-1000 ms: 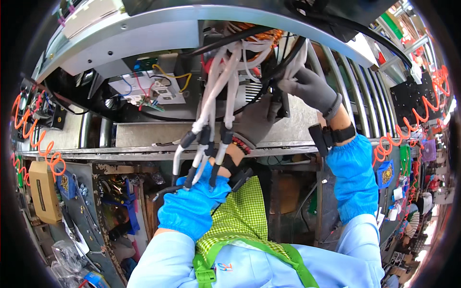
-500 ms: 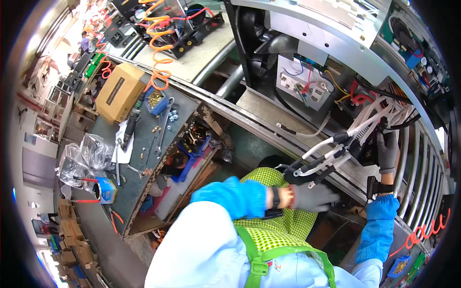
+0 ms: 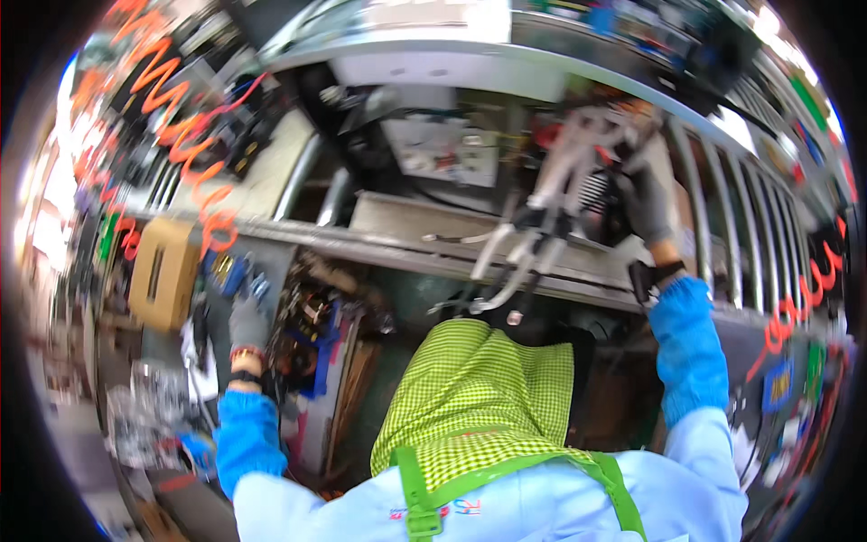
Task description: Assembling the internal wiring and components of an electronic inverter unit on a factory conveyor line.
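The right hand [image 3: 646, 203], in a grey work glove with a blue sleeve cover on the forearm, is raised to the bundle of white plastic-sheathed cables [image 3: 567, 172] that hangs out of the open grey metal appliance housing [image 3: 424, 68]. Its grip looks closed around the upper part of that bundle, though motion blur hides the exact finger positions. The bundle runs down and to the left from the hand, ending in dark connector plugs [image 3: 528, 221] and loose white leads that dangle just above the grey metal ledge [image 3: 406, 239] at the front of the housing. None of those plugs appears seated in anything, so, judging by how they hang, the wiring is gathered in hand but not yet connected or tucked away.

The left hand [image 3: 246, 321], also in a grey glove, is well apart from the cables, reaching down to the cluttered desk tray of small blue and dark parts [image 3: 312, 334] at the person's left. Whether its grip holds anything I cannot tell; the fingers are blurred and point into the tray, near small blue pieces [image 3: 230, 271]. A tan cardboard box [image 3: 163, 271] stands just beside that spot, and an orange coiled air hose [image 3: 181, 117] loops above it. A green checked apron [image 3: 479, 388] fills the middle foreground.
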Available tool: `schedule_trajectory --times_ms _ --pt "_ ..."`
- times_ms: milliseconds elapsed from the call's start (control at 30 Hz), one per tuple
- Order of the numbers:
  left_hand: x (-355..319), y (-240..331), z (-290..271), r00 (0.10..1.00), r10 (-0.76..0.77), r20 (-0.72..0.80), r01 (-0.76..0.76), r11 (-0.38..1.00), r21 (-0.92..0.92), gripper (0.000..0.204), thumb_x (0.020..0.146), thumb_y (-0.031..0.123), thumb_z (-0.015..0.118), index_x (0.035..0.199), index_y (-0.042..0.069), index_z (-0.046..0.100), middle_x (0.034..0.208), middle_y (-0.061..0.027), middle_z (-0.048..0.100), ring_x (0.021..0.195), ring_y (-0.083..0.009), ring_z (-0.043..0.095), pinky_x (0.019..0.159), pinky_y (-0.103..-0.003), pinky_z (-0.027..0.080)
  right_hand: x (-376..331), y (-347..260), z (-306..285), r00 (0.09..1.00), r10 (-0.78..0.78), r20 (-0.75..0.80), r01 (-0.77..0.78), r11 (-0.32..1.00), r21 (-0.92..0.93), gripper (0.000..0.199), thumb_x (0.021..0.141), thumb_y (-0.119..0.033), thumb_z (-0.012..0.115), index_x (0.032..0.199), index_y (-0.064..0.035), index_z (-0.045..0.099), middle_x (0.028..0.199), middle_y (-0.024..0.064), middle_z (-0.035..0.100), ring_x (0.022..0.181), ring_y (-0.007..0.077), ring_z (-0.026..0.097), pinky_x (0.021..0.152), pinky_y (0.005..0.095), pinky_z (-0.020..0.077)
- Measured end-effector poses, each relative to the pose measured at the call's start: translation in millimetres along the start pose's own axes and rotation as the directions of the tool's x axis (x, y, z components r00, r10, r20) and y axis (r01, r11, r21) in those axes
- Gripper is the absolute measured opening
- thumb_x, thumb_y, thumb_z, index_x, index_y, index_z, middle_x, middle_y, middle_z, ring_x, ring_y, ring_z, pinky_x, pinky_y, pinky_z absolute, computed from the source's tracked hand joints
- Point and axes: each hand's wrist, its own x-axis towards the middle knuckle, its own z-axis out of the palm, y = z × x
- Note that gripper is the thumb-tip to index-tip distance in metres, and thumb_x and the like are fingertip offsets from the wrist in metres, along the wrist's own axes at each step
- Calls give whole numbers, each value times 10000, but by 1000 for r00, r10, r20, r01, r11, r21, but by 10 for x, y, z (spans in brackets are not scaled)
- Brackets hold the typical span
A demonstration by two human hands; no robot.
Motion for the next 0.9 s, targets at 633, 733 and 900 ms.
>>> schedule_trajectory --times_ms 633,733,900 --pt "-388 797 -664 990 109 -94 -129 963 -237 300 851 45 573 1132 54 679 1080 -230 689 1013 -405 668 872 -467 542 46 -179 45 993 81 -89 -85 995 -42 274 897 -207 707 1059 -27 579 885 192 701 815 369 700 709 442 543" --pt "-1069 1784 -965 727 647 -230 -639 515 -572 321 834 35 634 1148 32 701 1011 -173 713 953 -342 686 845 -409 547 36 -181 21 989 147 -25 -146 989 14 274 889 -207 703 1039 -18 573 893 209 690 830 387 686 739 453 537" --pt "-1784 4022 -777 362 924 -120 -268 -20 -963 298 1014 242 579 1221 27 593 935 -148 635 822 -216 648 758 -357 530 19 -169 -5 991 133 -30 -133 991 9 273 911 -204 675 1065 -1 576 997 239 653 922 389 662 799 462 516"
